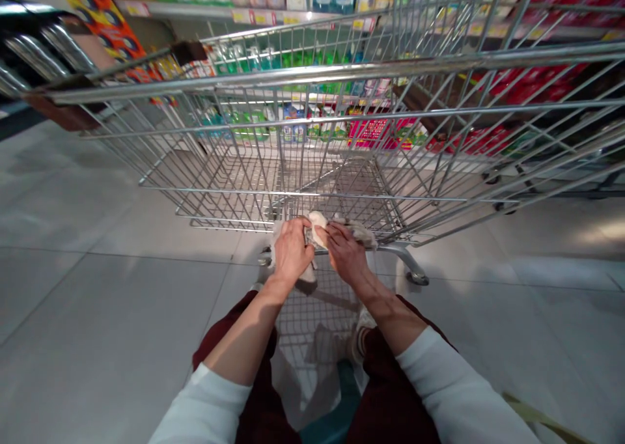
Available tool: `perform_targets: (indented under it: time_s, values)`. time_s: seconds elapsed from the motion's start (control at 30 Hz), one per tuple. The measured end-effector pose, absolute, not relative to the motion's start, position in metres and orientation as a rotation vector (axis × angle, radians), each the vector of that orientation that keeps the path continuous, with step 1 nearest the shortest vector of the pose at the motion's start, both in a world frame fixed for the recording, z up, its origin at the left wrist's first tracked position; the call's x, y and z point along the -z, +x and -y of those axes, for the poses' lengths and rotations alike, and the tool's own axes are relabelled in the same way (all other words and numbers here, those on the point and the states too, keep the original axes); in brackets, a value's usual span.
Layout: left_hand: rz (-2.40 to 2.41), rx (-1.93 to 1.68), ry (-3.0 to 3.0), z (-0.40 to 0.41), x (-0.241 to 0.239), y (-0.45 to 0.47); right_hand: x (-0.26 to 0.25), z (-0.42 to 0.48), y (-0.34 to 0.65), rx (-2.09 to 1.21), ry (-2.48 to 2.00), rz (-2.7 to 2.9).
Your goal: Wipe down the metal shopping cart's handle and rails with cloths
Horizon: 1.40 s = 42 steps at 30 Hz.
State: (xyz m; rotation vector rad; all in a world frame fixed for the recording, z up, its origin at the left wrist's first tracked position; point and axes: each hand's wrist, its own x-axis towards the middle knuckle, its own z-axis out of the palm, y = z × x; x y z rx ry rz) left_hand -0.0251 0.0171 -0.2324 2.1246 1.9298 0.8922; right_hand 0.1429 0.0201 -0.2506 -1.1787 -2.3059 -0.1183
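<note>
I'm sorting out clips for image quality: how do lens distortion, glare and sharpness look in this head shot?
Head view: strong wide-angle bending curves the cart rails and floor tile lines; soft glare on the glossy floor at right; shelves at the top are slightly blurred; the left hand and right hand on the pale cloth are evenly lit and fairly sharp.
</note>
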Motion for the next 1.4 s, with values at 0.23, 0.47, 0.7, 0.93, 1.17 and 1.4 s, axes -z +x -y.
perform_targets:
  time_s: [0.23, 0.47, 0.7, 0.93, 1.17, 1.4]
  values:
    - [-1.913, -0.802, 2.152, -0.017, 0.225, -0.027, 0.229, -0.026, 0.138, -0.094, -1.309, 2.188]
    - [-1.900, -0.794, 2.162, -0.024, 0.225, -0.030, 0.216, -0.025, 0.152, 0.222, -1.153, 1.922]
    - [-1.887, -0.869, 2.192, -0.024, 0.230, -0.029, 0.210, -0.041, 0.163, 0.532, -1.184, 1.833]
    - [-1.889, -0.830, 2.191, -0.024, 0.228, -0.030, 0.250, -0.039, 0.160, 0.408, -1.243, 2.074]
    - [-1.899, -0.852, 2.184, -0.025, 0.228, -0.029, 0.255, -0.035, 0.150, 0.302, -1.239, 2.218]
    - [-1.901, -0.817, 2.215, -0.024, 0.229, -0.031, 0.229, -0.038, 0.170, 0.492, -1.109, 1.914]
